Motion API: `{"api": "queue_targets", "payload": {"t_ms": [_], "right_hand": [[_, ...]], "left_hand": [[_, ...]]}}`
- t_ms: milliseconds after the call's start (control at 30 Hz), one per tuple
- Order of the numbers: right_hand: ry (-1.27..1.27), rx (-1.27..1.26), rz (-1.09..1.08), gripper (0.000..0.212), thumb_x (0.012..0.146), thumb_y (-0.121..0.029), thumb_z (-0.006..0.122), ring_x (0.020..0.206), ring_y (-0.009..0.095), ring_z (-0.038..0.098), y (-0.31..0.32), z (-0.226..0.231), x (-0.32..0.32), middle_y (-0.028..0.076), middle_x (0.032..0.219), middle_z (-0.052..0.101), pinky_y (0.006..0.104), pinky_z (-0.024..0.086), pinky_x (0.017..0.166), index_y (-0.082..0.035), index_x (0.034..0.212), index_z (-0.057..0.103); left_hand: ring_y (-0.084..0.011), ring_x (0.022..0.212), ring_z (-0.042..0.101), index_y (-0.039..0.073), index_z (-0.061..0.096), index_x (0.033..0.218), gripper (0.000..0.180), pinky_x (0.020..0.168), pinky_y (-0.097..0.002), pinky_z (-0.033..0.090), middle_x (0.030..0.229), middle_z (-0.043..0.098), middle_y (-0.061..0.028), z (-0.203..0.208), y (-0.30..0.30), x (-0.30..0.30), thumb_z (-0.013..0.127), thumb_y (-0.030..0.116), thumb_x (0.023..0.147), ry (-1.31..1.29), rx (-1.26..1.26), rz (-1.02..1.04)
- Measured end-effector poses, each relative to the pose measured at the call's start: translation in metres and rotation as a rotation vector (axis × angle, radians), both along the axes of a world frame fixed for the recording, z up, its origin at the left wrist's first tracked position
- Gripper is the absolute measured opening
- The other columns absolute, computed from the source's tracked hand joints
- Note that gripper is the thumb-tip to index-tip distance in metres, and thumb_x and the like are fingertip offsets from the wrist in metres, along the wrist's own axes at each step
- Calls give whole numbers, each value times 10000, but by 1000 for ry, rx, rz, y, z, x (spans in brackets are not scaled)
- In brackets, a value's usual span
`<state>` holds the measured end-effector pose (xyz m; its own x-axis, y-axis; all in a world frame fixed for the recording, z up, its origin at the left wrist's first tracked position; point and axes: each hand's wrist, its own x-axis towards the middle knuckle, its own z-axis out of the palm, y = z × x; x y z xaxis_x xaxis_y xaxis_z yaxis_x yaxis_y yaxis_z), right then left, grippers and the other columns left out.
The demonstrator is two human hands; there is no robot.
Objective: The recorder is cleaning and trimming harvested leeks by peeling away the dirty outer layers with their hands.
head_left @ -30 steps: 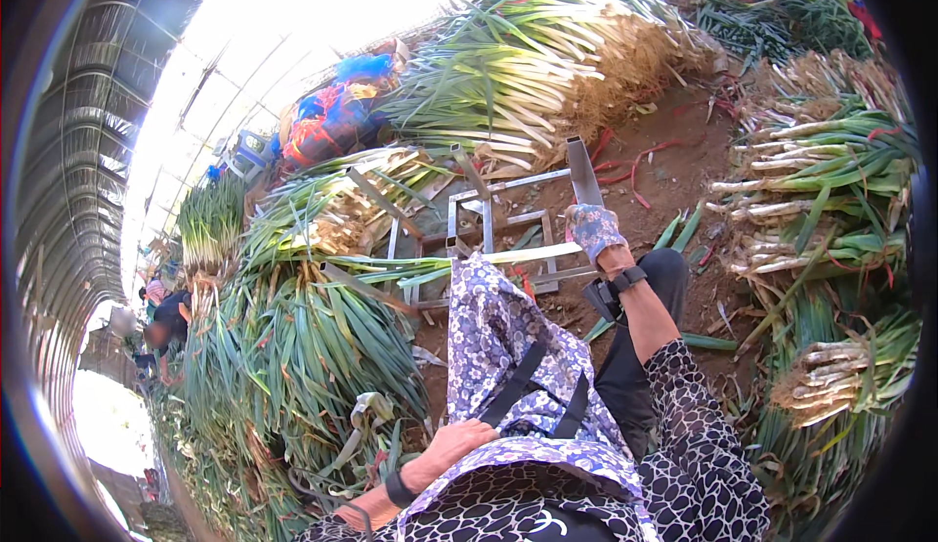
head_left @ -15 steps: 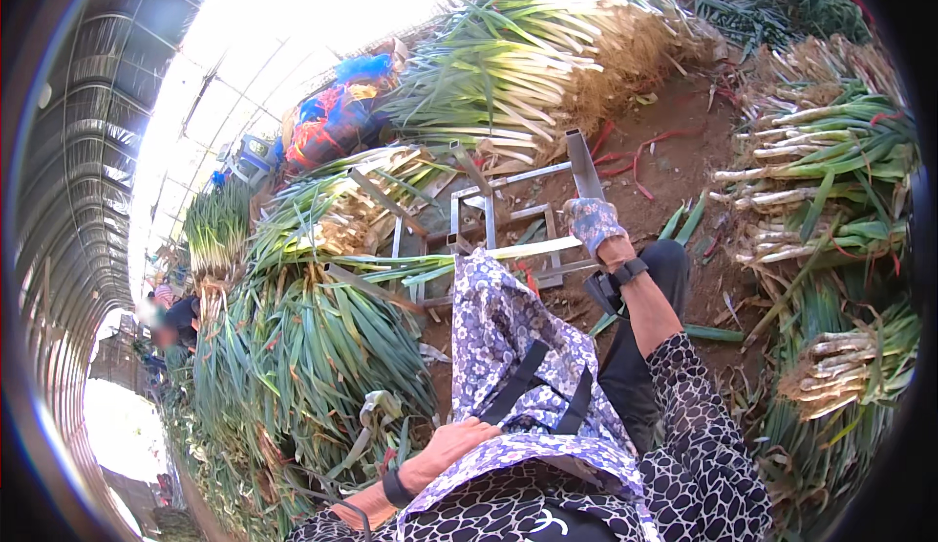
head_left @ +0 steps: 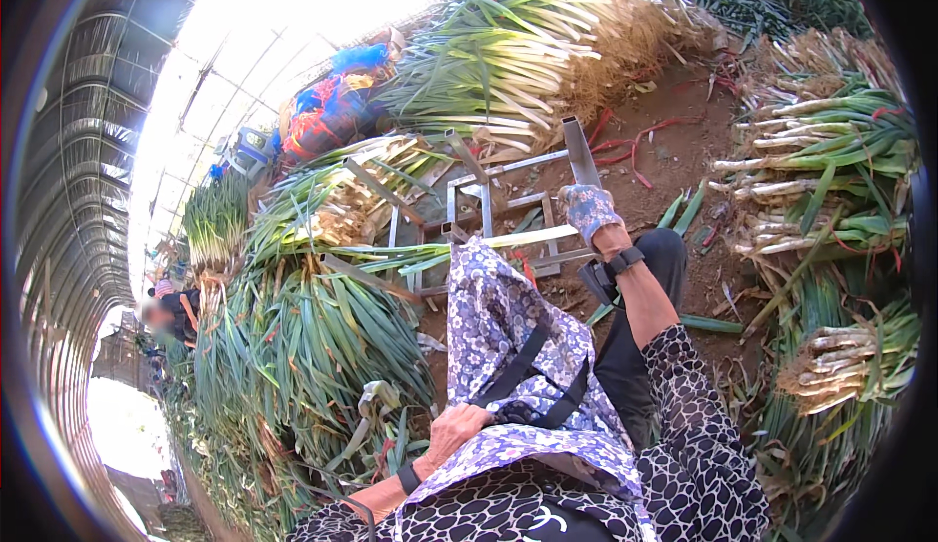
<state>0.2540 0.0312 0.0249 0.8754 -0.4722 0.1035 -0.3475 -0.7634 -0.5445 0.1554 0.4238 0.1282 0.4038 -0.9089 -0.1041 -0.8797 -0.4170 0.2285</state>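
Note:
A long leek lies across a low metal frame, its green leaves to the left and its white end to the right. At that white end my right hand, in a patterned glove, is closed on the leek, just below the frame's upright bar. My left hand is bare and rests on the purple flowered apron over my lap, beside its black strap. Its fingers are curled together, and what they hold, if anything, is hidden.
A big heap of leeks lies beyond the frame, roots to the right. More leeks are piled at left. Tied bundles lie at right. Red strings are on the soil. A person is far left.
My left hand has shifted slightly and its fingers look more curled. My right hand keeps its place at the leek's white end. The whole view has tilted a little.

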Motion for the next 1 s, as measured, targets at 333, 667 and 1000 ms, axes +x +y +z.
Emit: {"api": "queue_targets", "payload": {"t_ms": [333, 667, 1000], "right_hand": [[-104, -67, -6, 154, 828, -194, 553, 773, 301, 670, -4, -2, -5, 126, 801, 681, 431, 528, 618, -104, 827, 678], [-66, -51, 25, 154, 826, -180, 554, 805, 312, 663, -5, -4, -6, 116, 845, 683, 435, 526, 657, -129, 893, 683], [-82, -51, 27, 159, 821, -169, 544, 805, 303, 665, -3, -8, -4, 110, 850, 684, 434, 528, 661, -133, 907, 673]], "left_hand": [[-250, 828, 525, 56, 595, 910, 214, 729, -348, 404, 843, 538, -83, 25, -11, 20, 557, 241, 810, 535, 85, -111], [-272, 933, 502, 15, 559, 1020, 215, 800, -341, 408, 975, 522, -108, 42, -7, 37, 562, 65, 811, 810, 356, -138], [-275, 841, 490, 52, 508, 1073, 263, 702, -361, 401, 907, 482, -94, 33, -16, 24, 481, 119, 820, 543, -189, -349]]}}
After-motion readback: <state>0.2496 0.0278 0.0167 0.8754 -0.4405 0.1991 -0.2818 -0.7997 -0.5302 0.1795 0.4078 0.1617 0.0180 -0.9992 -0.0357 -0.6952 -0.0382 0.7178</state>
